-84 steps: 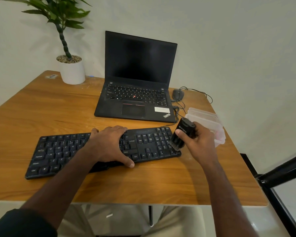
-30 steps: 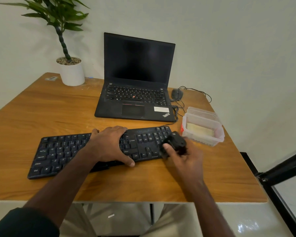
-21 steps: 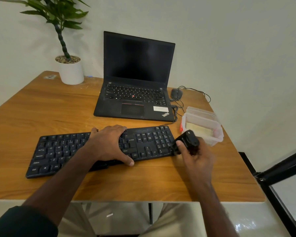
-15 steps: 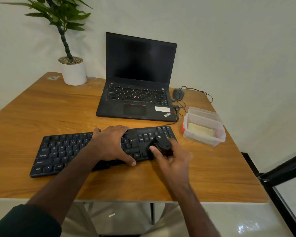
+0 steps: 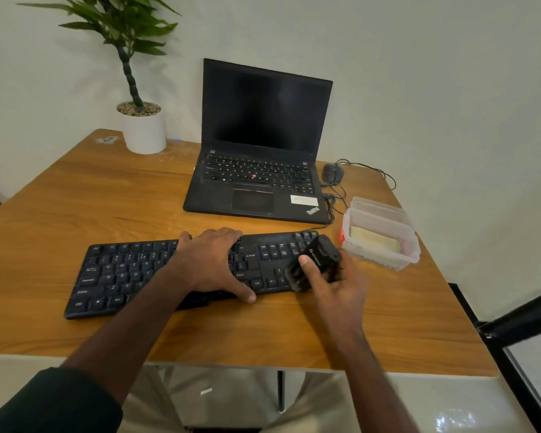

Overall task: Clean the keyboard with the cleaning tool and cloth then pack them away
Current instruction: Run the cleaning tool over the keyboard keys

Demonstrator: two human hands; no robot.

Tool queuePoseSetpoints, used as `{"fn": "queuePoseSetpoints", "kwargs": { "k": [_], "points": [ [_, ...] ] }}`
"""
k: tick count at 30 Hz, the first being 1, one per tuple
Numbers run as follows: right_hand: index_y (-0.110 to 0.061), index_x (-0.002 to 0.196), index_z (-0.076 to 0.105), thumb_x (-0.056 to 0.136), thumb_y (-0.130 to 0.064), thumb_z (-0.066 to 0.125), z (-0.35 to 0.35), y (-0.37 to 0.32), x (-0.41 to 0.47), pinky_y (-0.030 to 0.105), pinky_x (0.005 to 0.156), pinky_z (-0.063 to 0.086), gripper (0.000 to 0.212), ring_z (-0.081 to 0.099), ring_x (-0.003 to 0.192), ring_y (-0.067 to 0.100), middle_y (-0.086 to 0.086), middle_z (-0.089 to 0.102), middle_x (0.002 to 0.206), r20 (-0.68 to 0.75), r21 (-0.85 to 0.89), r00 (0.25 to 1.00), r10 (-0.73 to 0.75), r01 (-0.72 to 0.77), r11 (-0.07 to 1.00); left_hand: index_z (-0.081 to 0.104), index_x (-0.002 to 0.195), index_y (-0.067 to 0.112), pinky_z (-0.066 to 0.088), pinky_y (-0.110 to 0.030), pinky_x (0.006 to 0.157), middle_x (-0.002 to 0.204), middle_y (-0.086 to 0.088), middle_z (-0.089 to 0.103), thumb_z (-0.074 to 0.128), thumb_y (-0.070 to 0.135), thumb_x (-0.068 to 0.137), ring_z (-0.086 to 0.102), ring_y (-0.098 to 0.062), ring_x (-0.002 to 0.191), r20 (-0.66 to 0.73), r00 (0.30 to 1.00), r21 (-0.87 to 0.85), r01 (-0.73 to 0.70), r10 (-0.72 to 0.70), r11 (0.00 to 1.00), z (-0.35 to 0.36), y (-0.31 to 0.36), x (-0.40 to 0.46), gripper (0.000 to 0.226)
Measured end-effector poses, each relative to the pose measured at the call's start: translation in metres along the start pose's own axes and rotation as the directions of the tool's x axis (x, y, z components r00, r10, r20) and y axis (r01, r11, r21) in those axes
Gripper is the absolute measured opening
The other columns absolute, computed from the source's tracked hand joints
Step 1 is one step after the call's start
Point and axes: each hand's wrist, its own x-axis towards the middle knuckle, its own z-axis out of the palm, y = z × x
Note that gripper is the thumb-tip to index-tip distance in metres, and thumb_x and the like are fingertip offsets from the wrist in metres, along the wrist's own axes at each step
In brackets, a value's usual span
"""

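Observation:
A black keyboard (image 5: 122, 273) lies across the wooden table (image 5: 75, 198) in front of me. My left hand (image 5: 213, 260) lies flat on its middle keys, thumb over the front edge. My right hand (image 5: 338, 282) grips a small black cleaning brush (image 5: 320, 254), whose bristles touch the number pad at the keyboard's right end. A clear plastic container (image 5: 409, 260) with a pale yellow cloth (image 5: 372, 242) inside stands just right of the keyboard.
An open black laptop (image 5: 263, 151) sits behind the keyboard. A wired mouse (image 5: 333, 173) and its cable lie to the laptop's right. A potted plant (image 5: 142, 126) stands at the back left corner. The table's right edge runs close beside the container.
My right hand has swept the brush back and forth over the keyboard's right end, and it now sits on the number pad again. My left hand has stayed on the keys.

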Motion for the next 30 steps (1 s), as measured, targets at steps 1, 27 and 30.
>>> {"fn": "queuePoseSetpoints", "kwargs": {
  "k": [1,27,30],
  "points": [
    [-0.026,0.110,0.068,0.088,-0.024,0.078,0.005,0.000,-0.003,0.014,0.074,0.055,0.025,0.070,0.091,-0.001,-0.011,0.075,0.096,0.025,0.015,1.000,0.019,-0.019,1.000,0.021,0.155,0.032,0.020,-0.060,0.116,0.160,0.011,0.031,0.063,0.098,0.038,0.032,-0.015,0.143,-0.002,1.000,0.003,0.003,-0.003,1.000,0.001,0.000,0.000,0.141],
    [-0.021,0.105,0.071,0.085,-0.025,0.081,0.032,-0.011,0.015,0.016,0.072,0.055,0.023,0.071,0.088,0.001,-0.010,0.075,0.092,0.135,0.054,0.990,0.041,-0.049,0.997,0.023,0.153,0.033,0.017,-0.059,0.117,0.156,0.012,0.036,0.068,0.093,0.042,0.034,-0.015,0.142,-0.014,1.000,-0.027,0.008,-0.008,1.000,0.001,0.002,-0.004,0.135],
    [-0.026,0.103,0.070,0.084,-0.034,0.081,0.042,-0.018,0.043,0.009,0.071,0.048,0.023,0.066,0.086,-0.005,-0.015,0.072,0.090,0.124,-0.081,0.992,-0.001,0.011,0.997,0.026,0.150,0.035,0.019,-0.059,0.116,0.151,0.013,0.041,0.070,0.091,0.042,0.038,-0.014,0.138,-0.017,1.000,-0.049,0.003,-0.004,0.999,-0.001,0.003,-0.005,0.130]
  ]
}}
